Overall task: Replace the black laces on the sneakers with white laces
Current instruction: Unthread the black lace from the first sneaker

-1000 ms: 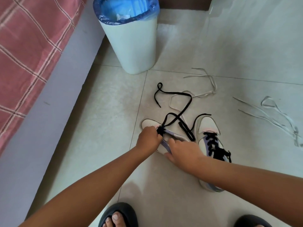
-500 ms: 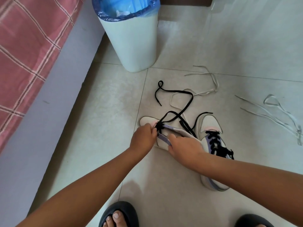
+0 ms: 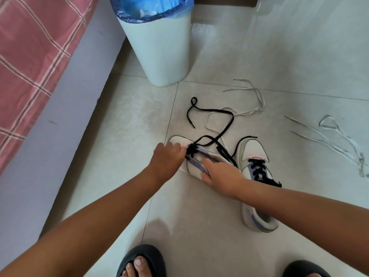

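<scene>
Fingers of left hand (image 3: pixel 169 156) pinching black lace (image 3: pixel 211 124), right hand (image 3: pixel 221 176) gripping one of two sneakers (image 3: pixel 199 166); two white laces (image 3: pixel 249 100) nearby.

Both arms extended, left hand (image 3: pixel 169 156) curled, right hand (image 3: pixel 221 176) curled, gripping

You look down at a floor (image 3: pixel 279 47) of large pale glossy tiles with thin grout lines. On your left runs a bed (image 3: pixel 50 126) with a pink checked cover (image 3: pixel 30 56). Ahead stands a white bin (image 3: pixel 159 47) with a blue liner (image 3: pixel 151 7).
</scene>
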### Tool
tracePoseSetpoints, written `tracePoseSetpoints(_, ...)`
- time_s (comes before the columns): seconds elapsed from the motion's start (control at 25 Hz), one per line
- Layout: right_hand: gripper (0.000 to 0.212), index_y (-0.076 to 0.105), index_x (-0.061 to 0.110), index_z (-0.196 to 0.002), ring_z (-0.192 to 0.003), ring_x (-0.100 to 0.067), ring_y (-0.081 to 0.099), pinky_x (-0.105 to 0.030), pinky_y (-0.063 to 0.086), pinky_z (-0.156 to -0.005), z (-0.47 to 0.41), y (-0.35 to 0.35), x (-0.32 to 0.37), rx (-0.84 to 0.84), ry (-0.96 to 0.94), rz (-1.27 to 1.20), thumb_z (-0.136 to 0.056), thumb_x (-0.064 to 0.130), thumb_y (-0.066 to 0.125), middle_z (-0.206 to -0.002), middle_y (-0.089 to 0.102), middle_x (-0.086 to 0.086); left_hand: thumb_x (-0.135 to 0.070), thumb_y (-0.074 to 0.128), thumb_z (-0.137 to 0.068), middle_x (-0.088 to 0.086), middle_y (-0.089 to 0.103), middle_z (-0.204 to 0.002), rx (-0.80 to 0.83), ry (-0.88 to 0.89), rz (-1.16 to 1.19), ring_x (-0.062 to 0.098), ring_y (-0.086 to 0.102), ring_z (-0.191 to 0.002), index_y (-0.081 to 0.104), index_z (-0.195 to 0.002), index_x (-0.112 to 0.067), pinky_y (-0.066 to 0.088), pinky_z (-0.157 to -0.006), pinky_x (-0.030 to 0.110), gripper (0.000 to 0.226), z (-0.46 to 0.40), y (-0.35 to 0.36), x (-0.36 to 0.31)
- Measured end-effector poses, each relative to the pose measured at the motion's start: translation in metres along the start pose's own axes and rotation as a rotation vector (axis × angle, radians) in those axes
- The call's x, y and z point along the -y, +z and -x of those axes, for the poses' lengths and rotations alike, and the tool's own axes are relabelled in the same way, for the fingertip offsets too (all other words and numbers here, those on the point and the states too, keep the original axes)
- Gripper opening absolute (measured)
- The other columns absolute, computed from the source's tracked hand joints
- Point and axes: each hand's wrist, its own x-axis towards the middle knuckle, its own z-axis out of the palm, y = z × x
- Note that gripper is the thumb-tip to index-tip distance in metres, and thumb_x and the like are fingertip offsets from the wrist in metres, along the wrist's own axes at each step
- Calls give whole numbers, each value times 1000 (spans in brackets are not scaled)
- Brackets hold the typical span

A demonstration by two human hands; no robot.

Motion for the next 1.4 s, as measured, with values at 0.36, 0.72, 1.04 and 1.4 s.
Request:
tracePoseSetpoints(0.36, 22, 48, 11, -107, -85, -26, 62, -33, 44, -67, -3, -1, 4, -10, 19, 22, -97, 27, 37, -97, 66, -10, -20, 43, -93, 7, 63, -85, 464, -650, 761, 26, 60, -76, 58, -82, -12, 40, -59, 28, 20, -6, -10, -28)
tracePoseSetpoints(0.72, 19, 48, 9, -102, -86, -27, 59, -30, 36, -64, -10, -6, 3, -8, 42, -45, -96, 25, 39, -98, 63, -11, -33, 36, -96, 7, 67, -84, 624, -898, 950, 23, 62, -69, 63, -82, -7, 41, -61, 26, 40, -12, -8, -14)
tracePoseSetpoints(1.04, 16, 47, 11, -99, -85, -24, 56, -27, 32, -65, -9, -8, 0, 34, 30, -26, -95, 25, 40, -97, 60, -9, -24, 44, -94, 3, 61, -80, 411, -583, 511, 26, 60, -73, 59, -78, -15, 32, -55, 23, 24, -11, 3, 3)
tracePoseSetpoints(1.4, 14, 47, 14, -95, -74, -16, 44, -29, 36, -65, -7, -10, -8, 45, -31, -23, -93, 27, 43, -87, 51, -3, -21, 80, -68, 3, 58, -61, 71, -36, 251, 20, 57, -49, 64, -66, -12, 31, -39, 21, 18, 8, -9, -5)
